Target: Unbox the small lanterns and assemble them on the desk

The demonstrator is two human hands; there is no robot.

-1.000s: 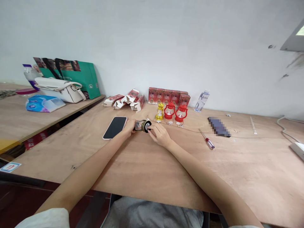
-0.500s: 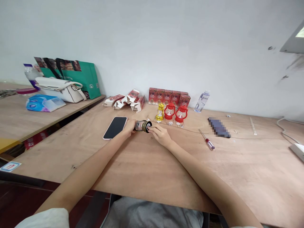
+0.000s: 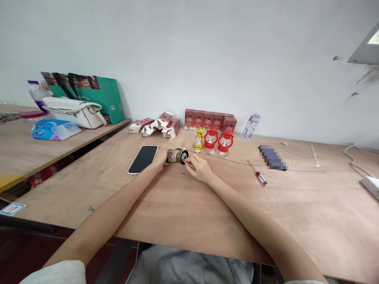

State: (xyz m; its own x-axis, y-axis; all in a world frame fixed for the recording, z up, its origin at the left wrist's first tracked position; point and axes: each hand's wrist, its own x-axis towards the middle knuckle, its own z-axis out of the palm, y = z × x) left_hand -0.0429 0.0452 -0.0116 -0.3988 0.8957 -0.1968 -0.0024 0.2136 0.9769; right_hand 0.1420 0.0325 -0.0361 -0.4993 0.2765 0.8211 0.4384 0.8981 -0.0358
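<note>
On its side above the table lies a dark bronze lantern (image 3: 174, 156), held at its left end by my left hand (image 3: 160, 158). Its open base faces right, towards my right hand (image 3: 199, 167). The fingers of that hand are bent, with thumb and forefinger a little apart at the base; nothing can be made out between them. A small round metal piece (image 3: 182, 174) lies on the table just below the lantern. Behind the hands stand a gold lantern (image 3: 198, 140) and two red lanterns (image 3: 211, 139), with small pieces at their feet.
A phone (image 3: 143, 159) lies left of my left hand. To the right are a screwdriver (image 3: 259, 176) and a dark pixelated object (image 3: 271, 157). Red boxes (image 3: 203, 119), opened boxes (image 3: 160, 123) and a clear bottle (image 3: 251, 125) are by the wall.
My right thumb has moved down, away from the lantern's base, and the fingers have parted. The small round piece on the table now shows below the lantern. My left hand keeps its hold.
</note>
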